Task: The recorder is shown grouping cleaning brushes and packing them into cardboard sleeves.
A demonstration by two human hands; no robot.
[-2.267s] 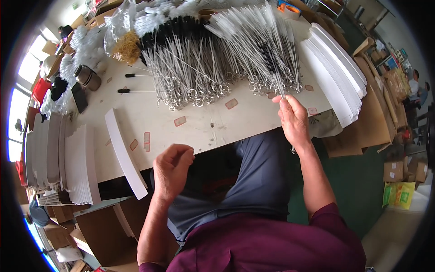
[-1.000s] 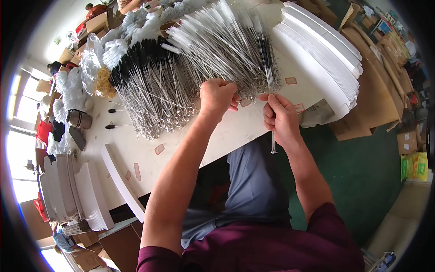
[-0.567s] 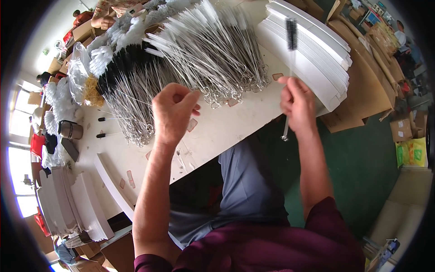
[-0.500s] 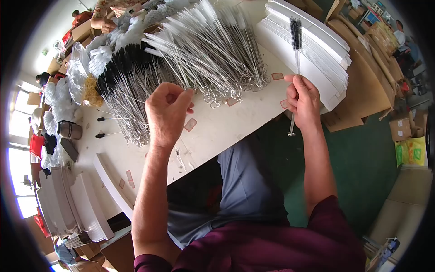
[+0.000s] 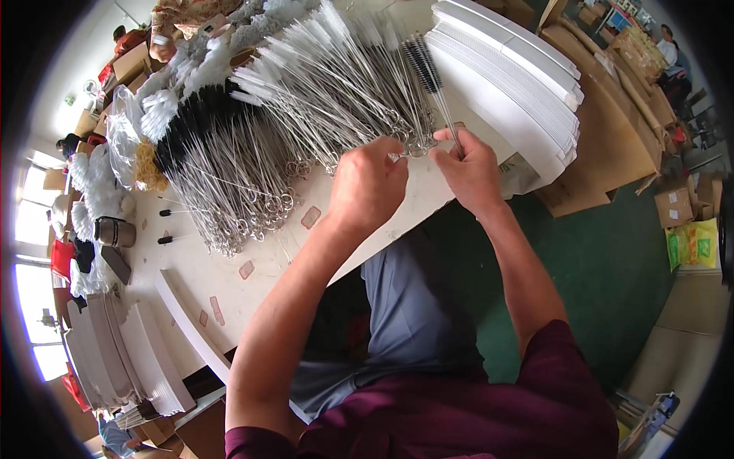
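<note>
My right hand [image 5: 468, 170] grips the wire stem of a thin brush with black bristles [image 5: 423, 64], which points away from me over the table. My left hand [image 5: 367, 186] is beside it, fingertips at the looped wire ends of the white-bristled brushes [image 5: 336, 84]; whether it pinches one is hidden. A second heap of black-bristled brushes [image 5: 206, 157] lies to the left. All rest on a white table [image 5: 267, 260].
Stacks of white cards stand at the right [image 5: 520, 84] and at the lower left [image 5: 115, 359]. A metal cup [image 5: 115, 232] and bags of white bristles [image 5: 95, 183] sit at the left. Cardboard boxes [image 5: 612, 145] crowd the green floor to the right.
My right hand has swung the black brush from upright at the right back toward the pile. My left hand moved right and now meets the right hand at the wire loops.
</note>
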